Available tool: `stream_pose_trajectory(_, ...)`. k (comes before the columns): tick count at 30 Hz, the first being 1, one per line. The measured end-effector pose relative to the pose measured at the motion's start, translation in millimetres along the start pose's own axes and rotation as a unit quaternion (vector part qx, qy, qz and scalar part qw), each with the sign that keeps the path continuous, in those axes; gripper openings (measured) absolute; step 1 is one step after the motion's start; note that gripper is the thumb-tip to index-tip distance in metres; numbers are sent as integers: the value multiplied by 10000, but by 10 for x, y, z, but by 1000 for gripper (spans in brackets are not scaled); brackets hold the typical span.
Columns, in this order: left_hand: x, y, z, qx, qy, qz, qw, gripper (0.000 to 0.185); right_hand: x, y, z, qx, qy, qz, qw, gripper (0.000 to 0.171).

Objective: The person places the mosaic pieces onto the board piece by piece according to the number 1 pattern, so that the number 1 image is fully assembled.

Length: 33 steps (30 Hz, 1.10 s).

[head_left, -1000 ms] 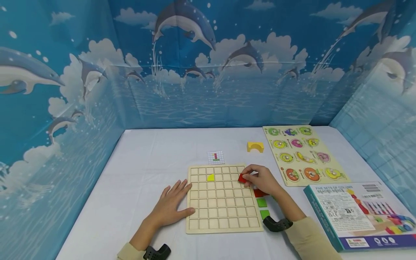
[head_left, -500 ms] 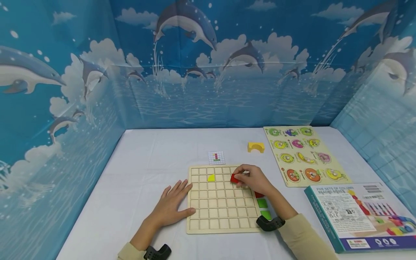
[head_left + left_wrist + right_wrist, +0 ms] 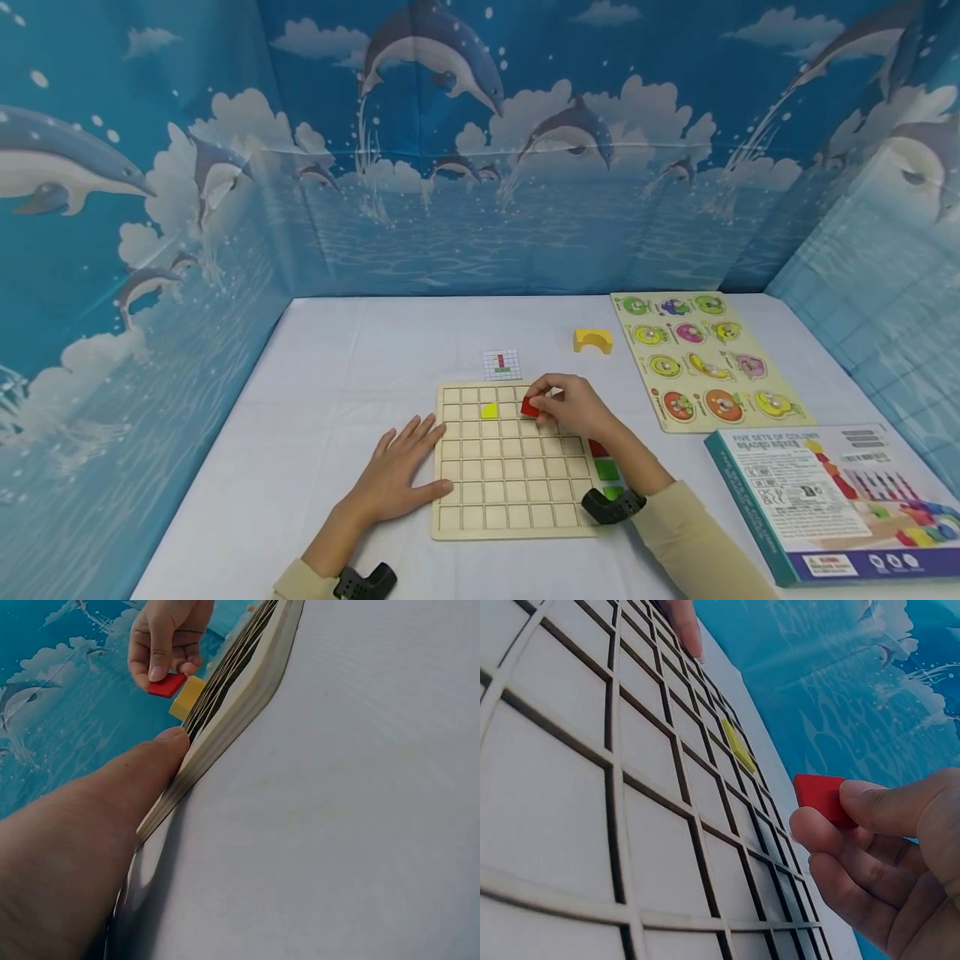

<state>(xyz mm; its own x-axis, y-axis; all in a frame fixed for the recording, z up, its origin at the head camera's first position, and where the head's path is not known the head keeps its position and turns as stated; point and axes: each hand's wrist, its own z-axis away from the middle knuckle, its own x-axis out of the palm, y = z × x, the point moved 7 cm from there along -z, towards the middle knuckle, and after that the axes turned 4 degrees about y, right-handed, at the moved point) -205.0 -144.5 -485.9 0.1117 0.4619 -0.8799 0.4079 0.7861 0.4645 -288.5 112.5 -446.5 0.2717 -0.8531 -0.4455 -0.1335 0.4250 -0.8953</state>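
Note:
A wooden grid board (image 3: 510, 483) lies on the white table, with a yellow tile (image 3: 489, 410) in a cell of its second row. My right hand (image 3: 558, 406) pinches a red square tile (image 3: 530, 407) just above the board, two cells to the right of the yellow tile. The right wrist view shows the red tile (image 3: 819, 796) between thumb and fingers over the board (image 3: 592, 787), the yellow tile (image 3: 739, 746) farther off. My left hand (image 3: 397, 471) lies flat on the table with its fingers against the board's left edge (image 3: 225, 712).
A small pattern card (image 3: 501, 363) lies behind the board. Red and green tiles (image 3: 606, 470) sit beside the board's right edge. A yellow arch block (image 3: 592, 340), a fruit peg puzzle (image 3: 701, 358) and a boxed toy set (image 3: 832, 500) fill the right side. Blue dolphin backdrops wall the table.
My right hand has carried the red tile leftward from the board's right edge to a spot near the yellow tile. The left hand has stayed put.

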Motion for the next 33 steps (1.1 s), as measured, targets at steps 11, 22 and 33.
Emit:
stream_pose_trajectory(11, -31, 17, -20, 35, 8, 84, 10000, 85, 134, -40, -131, -37, -317, -410, 9986, 11)
stream_pose_trajectory(22, -15, 3, -9, 24, 31, -26, 10000, 86, 247, -39, -221, -88, -410, -158, 9990, 8)
stream_pose_trajectory(33, 0, 0, -9, 14, -3, -38, 10000, 86, 295, -41, -222, -190, -500, -19, 9986, 7)
